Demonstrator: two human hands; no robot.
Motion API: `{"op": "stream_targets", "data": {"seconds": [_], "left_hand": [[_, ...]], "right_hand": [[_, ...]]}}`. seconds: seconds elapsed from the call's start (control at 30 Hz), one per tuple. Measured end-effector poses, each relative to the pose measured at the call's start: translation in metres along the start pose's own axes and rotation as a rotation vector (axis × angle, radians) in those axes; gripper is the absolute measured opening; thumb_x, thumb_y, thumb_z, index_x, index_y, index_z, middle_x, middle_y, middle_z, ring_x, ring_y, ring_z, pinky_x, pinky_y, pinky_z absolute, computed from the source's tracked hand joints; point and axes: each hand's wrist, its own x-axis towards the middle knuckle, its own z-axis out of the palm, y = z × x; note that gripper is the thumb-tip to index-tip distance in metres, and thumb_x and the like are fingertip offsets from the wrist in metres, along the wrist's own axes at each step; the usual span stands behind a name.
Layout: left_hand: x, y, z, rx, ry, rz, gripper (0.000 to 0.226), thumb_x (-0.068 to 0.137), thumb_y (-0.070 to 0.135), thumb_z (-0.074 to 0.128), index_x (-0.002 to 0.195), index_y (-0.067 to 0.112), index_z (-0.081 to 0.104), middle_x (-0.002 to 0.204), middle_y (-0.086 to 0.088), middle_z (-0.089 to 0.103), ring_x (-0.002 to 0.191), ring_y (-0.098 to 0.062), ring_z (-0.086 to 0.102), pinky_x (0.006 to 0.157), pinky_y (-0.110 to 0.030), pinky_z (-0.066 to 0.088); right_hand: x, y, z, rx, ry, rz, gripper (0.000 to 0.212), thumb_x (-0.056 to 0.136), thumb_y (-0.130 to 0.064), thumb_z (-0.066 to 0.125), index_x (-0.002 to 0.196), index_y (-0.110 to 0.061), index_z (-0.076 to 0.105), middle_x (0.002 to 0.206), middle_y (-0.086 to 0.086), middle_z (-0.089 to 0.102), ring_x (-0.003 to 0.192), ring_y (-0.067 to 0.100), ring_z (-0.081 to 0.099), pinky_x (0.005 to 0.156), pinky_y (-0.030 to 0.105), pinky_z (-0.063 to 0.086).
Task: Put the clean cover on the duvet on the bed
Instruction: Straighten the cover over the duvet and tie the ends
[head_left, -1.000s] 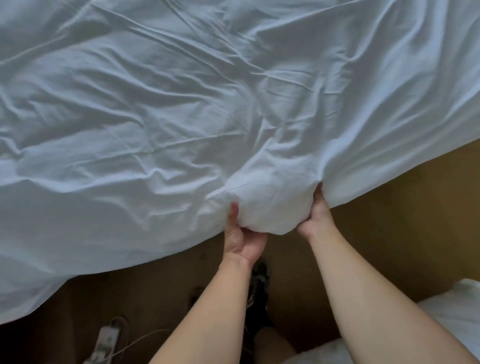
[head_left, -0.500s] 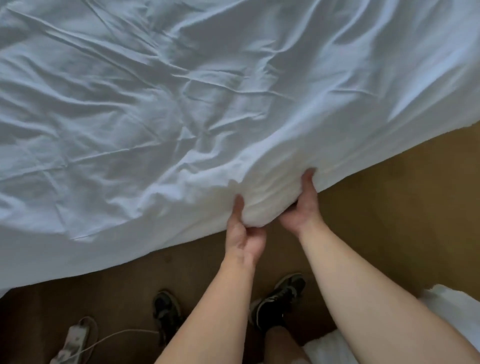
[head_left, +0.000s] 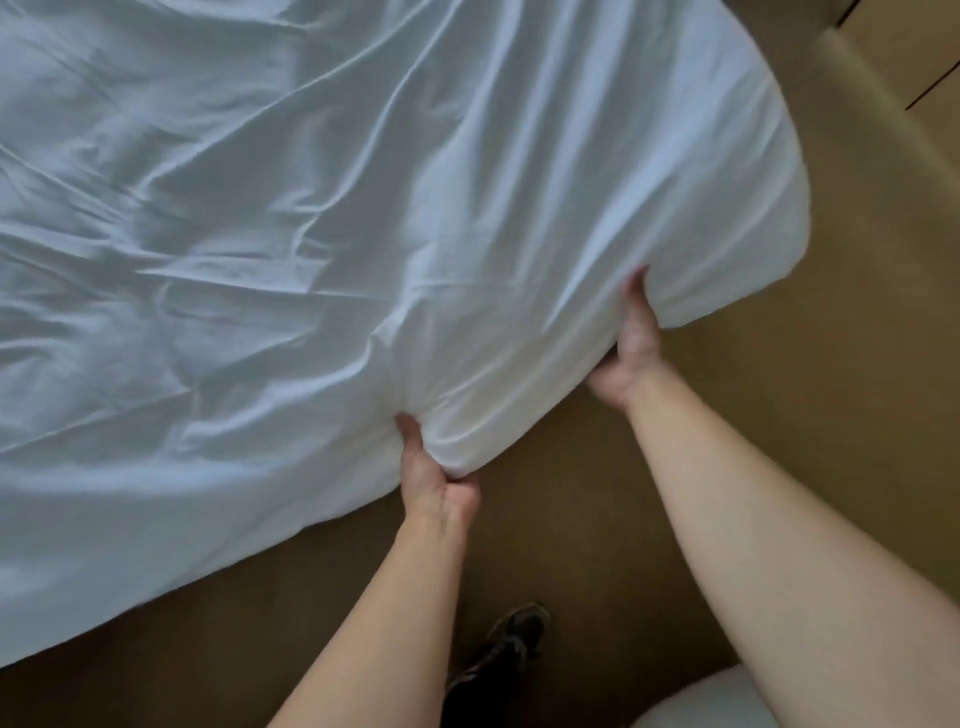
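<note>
Head view: left hand (head_left: 434, 480) and right hand (head_left: 628, 348) clamped their fingers (head_left: 413, 444) on the cover (head_left: 363, 234)'s near edge, centre frame; pinching fabric and duvet together would likely keep them aligned.

the cover (head_left: 322, 218) i hold is plain white with a pale blue cast in its folds, no pattern. the floor (head_left: 810, 395) is plain brown carpet. my shoe (head_left: 511, 642) is black with lighter trim.
</note>
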Motion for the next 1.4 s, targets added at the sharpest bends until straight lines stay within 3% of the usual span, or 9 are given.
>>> {"op": "stream_targets", "data": {"seconds": [0.13,0.27,0.5,0.6,0.73,0.87,1.0,1.23,1.4], "left_hand": [[0.003,-0.040,0.043,-0.082,-0.218,-0.073,0.066,0.076,0.031,0.089,0.133,0.012,0.063,0.124,-0.015,0.071,0.116,-0.034,0.068,0.108,-0.047,0.049],[0.022,-0.082,0.100,-0.082,-0.151,-0.071,0.050,0.088,0.022,0.075,0.134,0.008,0.062,0.121,-0.017,0.072,0.115,-0.031,0.069,0.106,-0.046,0.050],[0.015,-0.106,0.132,-0.117,-0.227,-0.051,0.066,0.075,0.038,0.088,0.131,0.013,0.063,0.127,-0.017,0.069,0.119,-0.042,0.065,0.107,-0.058,0.046],[0.031,-0.117,0.172,-0.141,-0.059,0.034,0.056,0.082,0.035,0.084,0.130,0.016,0.064,0.119,-0.013,0.074,0.111,-0.036,0.070,0.102,-0.055,0.052],[0.030,-0.148,0.151,0.025,0.174,0.188,0.039,0.092,0.035,0.072,0.127,0.019,0.066,0.120,-0.007,0.074,0.107,-0.026,0.072,0.099,-0.048,0.055],[0.032,-0.168,0.160,-0.030,0.089,0.138,0.045,0.086,0.050,0.075,0.122,0.023,0.071,0.115,-0.006,0.076,0.109,-0.032,0.071,0.101,-0.055,0.051],[0.043,-0.176,0.179,-0.066,0.041,0.208,0.046,0.088,0.048,0.074,0.122,0.017,0.069,0.113,-0.012,0.076,0.100,-0.035,0.074,0.092,-0.060,0.054],[0.033,-0.166,0.145,-0.074,0.111,0.327,0.069,0.068,0.056,0.084,0.127,0.022,0.068,0.117,-0.009,0.075,0.108,-0.035,0.071,0.095,-0.060,0.053],[0.046,-0.145,0.147,-0.139,0.104,0.324,0.052,0.082,0.051,0.077,0.126,0.024,0.069,0.118,-0.007,0.075,0.112,-0.033,0.070,0.100,-0.059,0.051]], "right_hand": [[0.029,-0.045,0.023,-0.047,0.195,-0.029,0.076,0.062,-0.048,0.091,0.125,-0.015,0.066,0.114,0.012,0.075,0.104,0.035,0.071,0.091,0.064,0.054],[0.039,-0.051,0.005,-0.007,0.237,0.056,0.045,0.090,-0.023,0.072,0.131,-0.008,0.064,0.122,0.015,0.071,0.112,0.034,0.068,0.096,0.051,0.055],[0.036,-0.159,-0.046,0.031,0.296,-0.063,0.074,0.058,-0.071,0.081,0.115,-0.027,0.067,0.101,0.002,0.078,0.095,0.028,0.074,0.074,0.049,0.062],[0.061,-0.182,-0.040,-0.092,0.428,-0.031,0.042,0.078,-0.051,0.082,0.107,-0.026,0.065,0.092,-0.002,0.079,0.084,0.024,0.074,0.066,0.045,0.063],[0.045,-0.170,-0.087,-0.198,0.658,-0.109,0.016,0.083,-0.024,0.081,0.095,-0.023,0.070,0.103,-0.004,0.075,0.098,0.022,0.073,0.091,0.048,0.059],[0.047,-0.191,-0.119,-0.183,0.508,0.121,0.033,0.087,-0.030,0.078,0.118,-0.022,0.069,0.114,0.003,0.074,0.098,0.026,0.072,0.070,0.038,0.061],[0.073,-0.233,-0.115,0.005,0.337,0.128,0.027,0.082,-0.047,0.077,0.102,-0.029,0.077,0.107,0.006,0.077,0.089,0.029,0.076,0.063,0.048,0.061],[0.075,-0.258,-0.153,-0.448,0.387,0.196,0.039,0.090,-0.032,0.074,0.126,-0.018,0.064,0.123,0.008,0.071,0.109,0.029,0.068,0.098,0.051,0.054],[0.099,-0.280,-0.124,-0.716,0.149,0.115,0.082,0.061,-0.060,0.085,0.126,-0.014,0.065,0.112,0.002,0.076,0.103,0.023,0.073,0.084,0.039,0.061]]}}
